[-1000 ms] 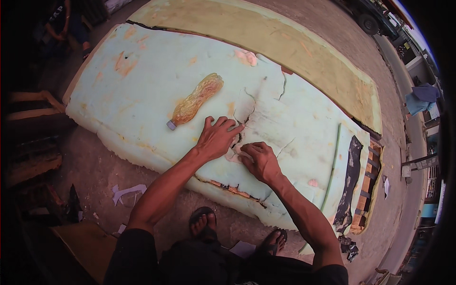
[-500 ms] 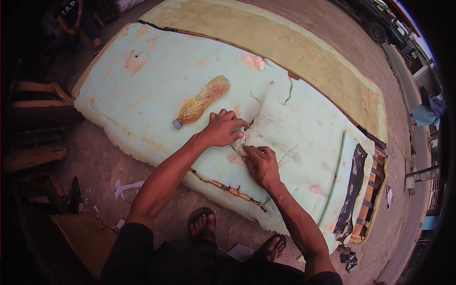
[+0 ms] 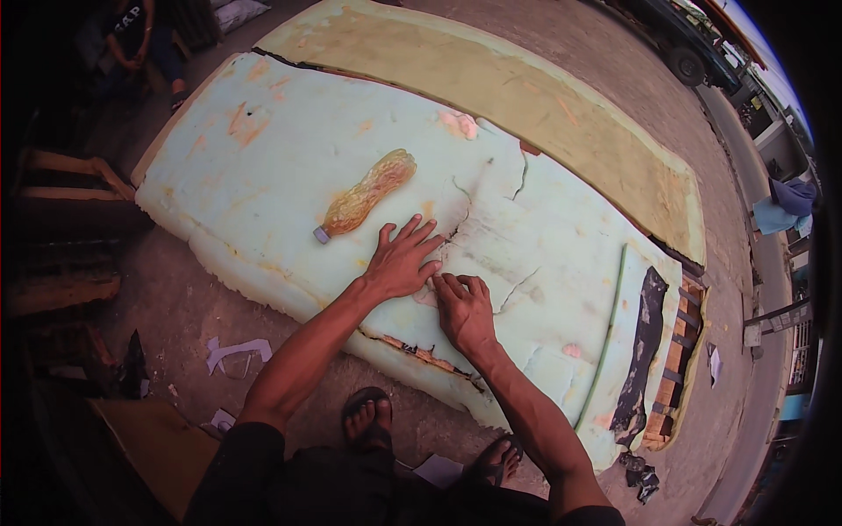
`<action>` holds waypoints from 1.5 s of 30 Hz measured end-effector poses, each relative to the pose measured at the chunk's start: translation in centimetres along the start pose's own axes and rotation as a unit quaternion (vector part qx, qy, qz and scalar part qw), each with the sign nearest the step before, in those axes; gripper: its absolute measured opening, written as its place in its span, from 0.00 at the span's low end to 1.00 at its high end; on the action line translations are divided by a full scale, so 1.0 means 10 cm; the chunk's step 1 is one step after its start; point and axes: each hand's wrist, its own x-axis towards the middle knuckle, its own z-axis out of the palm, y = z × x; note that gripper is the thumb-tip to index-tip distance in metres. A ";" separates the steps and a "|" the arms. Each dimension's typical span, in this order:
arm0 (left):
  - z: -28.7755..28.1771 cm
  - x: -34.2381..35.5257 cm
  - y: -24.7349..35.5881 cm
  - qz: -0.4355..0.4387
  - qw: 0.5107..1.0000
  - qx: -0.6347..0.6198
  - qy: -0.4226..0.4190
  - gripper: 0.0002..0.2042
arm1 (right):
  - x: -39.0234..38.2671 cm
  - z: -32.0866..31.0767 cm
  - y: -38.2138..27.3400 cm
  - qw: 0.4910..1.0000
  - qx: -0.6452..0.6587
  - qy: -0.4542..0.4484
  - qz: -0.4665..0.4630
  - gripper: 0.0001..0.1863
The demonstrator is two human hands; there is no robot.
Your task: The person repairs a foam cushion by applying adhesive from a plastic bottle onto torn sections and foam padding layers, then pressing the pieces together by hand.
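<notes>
A large pale green foam slab (image 3: 263,202) lies before me, with cracks, orange stains and a dark, dirty patch around its middle. My left hand (image 3: 403,260) rests flat on the foam beside a dark crack (image 3: 456,226), its fingers spread and nothing in them. Close to its thumb, my right hand (image 3: 465,307) presses on the slab with fingers curled together at the lower end of the crack. Whatever those fingertips may pinch is hidden. Beyond my left hand a crumpled, yellowish plastic bottle (image 3: 368,193) with a pale cap lies on its side.
A tan panel (image 3: 491,79) adjoins the slab's far edge. At the right end are a black strip (image 3: 645,351) and wooden slats (image 3: 674,373). A person (image 3: 136,44) sits at far left. A vehicle (image 3: 688,61) stands far right. Paper scraps (image 3: 237,352) lie near my feet.
My left hand has loosened from a bent grip at the crack and now lies flat with spread fingers. The raised whitish foam between my hands no longer shows. My right hand stays close by.
</notes>
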 end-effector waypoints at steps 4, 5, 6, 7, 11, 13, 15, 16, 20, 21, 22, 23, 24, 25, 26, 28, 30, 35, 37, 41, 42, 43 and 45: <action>-0.22 -0.21 -0.04 0.003 0.993 -0.082 0.086 0.25 | 0.04 -0.24 -0.03 0.995 0.094 -0.020 0.020 0.25; -0.31 -0.25 -0.08 -0.013 0.983 -0.151 0.107 0.25 | 0.05 -0.32 -0.04 0.992 0.108 -0.008 0.068 0.25; -0.42 -0.28 -0.15 0.000 0.975 -0.110 0.193 0.23 | 0.06 -0.39 -0.04 0.986 0.119 0.009 0.117 0.25; -0.51 -0.22 -0.21 -0.037 0.964 -0.048 0.261 0.24 | 0.09 -0.44 -0.05 0.985 0.121 0.021 0.123 0.23; -0.92 0.28 -0.50 -0.164 0.908 0.164 0.349 0.26 | 0.19 -0.53 -0.24 0.978 0.156 0.029 0.135 0.21; -1.06 0.39 -0.57 -0.375 0.922 -0.093 -0.004 0.29 | 0.21 -0.52 -0.40 0.970 0.196 0.013 0.144 0.21; -1.10 0.34 -0.51 -0.317 0.889 -0.311 0.114 0.29 | 0.20 -0.51 -0.57 0.941 0.280 0.004 0.192 0.20; -1.12 0.27 -0.45 -0.269 0.794 -0.501 0.214 0.29 | 0.19 -0.52 -0.65 0.938 0.285 0.011 0.195 0.20; -1.28 0.10 -0.17 -0.169 0.631 -0.697 0.297 0.28 | 0.16 -0.61 -0.90 0.921 0.363 0.013 0.144 0.18; -1.35 0.07 -0.12 -0.192 0.597 -0.725 0.284 0.27 | 0.16 -0.66 -0.95 0.913 0.365 -0.030 0.177 0.18; -1.43 0.06 -0.08 -0.199 0.567 -0.750 0.276 0.27 | 0.18 -0.75 -0.98 0.907 0.349 -0.077 0.223 0.18; -1.49 0.05 -0.03 -0.213 0.567 -0.748 0.271 0.27 | 0.22 -0.81 -1.06 0.923 0.337 0.031 0.184 0.20; -1.54 0.04 0.01 -0.218 0.551 -0.751 0.293 0.27 | 0.27 -0.91 -1.11 0.918 0.352 0.043 0.176 0.20; -1.59 0.04 0.03 -0.220 0.533 -0.758 0.306 0.27 | 0.31 -1.03 -1.13 0.947 0.287 0.099 0.104 0.18; -1.63 0.04 0.06 -0.221 0.539 -0.751 0.311 0.27 | 0.35 -1.15 -1.16 0.967 0.213 0.134 0.038 0.17; -1.69 0.01 0.08 -0.218 0.470 -0.789 0.331 0.28 | 0.34 -1.40 -1.16 0.956 0.265 0.100 0.074 0.19; -1.70 -0.03 0.11 -0.219 0.458 -0.789 0.348 0.28 | 0.35 -1.44 -1.18 0.835 0.494 0.056 0.236 0.20; -1.74 -0.07 0.20 -0.201 0.460 -0.783 0.366 0.27 | 0.35 -1.05 -1.24 0.687 0.657 -0.073 0.302 0.34; -1.75 -0.08 0.26 -0.191 0.476 -0.782 0.354 0.26 | 0.35 -0.90 -1.29 0.607 0.726 -0.073 0.313 0.37; -1.77 -0.10 0.39 -0.184 0.492 -0.773 0.356 0.25 | 0.37 -0.81 -1.38 0.484 0.821 -0.061 0.297 0.47; -1.77 -0.10 0.41 -0.190 0.496 -0.768 0.358 0.24 | 0.37 -0.82 -1.40 0.462 0.837 -0.060 0.287 0.49; -1.78 -0.11 0.43 -0.200 0.497 -0.765 0.358 0.24 | 0.37 -0.83 -1.41 0.463 0.835 -0.060 0.290 0.49; -1.79 -0.14 0.46 -0.201 0.504 -0.756 0.367 0.24 | 0.37 -0.83 -1.43 0.432 0.853 -0.067 0.285 0.52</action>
